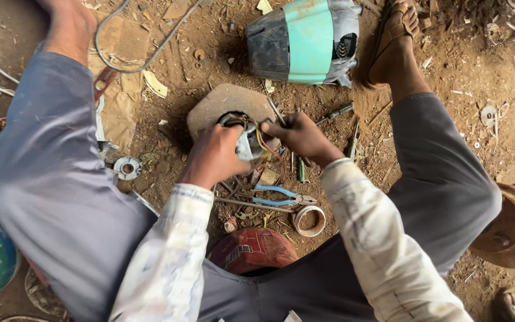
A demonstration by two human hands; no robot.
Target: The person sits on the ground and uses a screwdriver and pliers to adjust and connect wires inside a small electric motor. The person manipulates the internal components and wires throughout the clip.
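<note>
Person sits on dirt ground [168,197], knees spread. Left hand [216,155] clenched round small grey wired part [247,143], at frame centre, atop a round motor plate [222,101]. Right hand [302,137] pinches its coloured wires [263,143]. Teal motor housing [305,39] at 12 o'clock; blue-handled pliers [278,197] at 6 o'clock. Judgement: steady the part firmly, pull wires gently one by one.

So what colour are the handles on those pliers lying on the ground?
Blue. The pliers lie on the dirt just below the hands, clearest in the head view.
</note>
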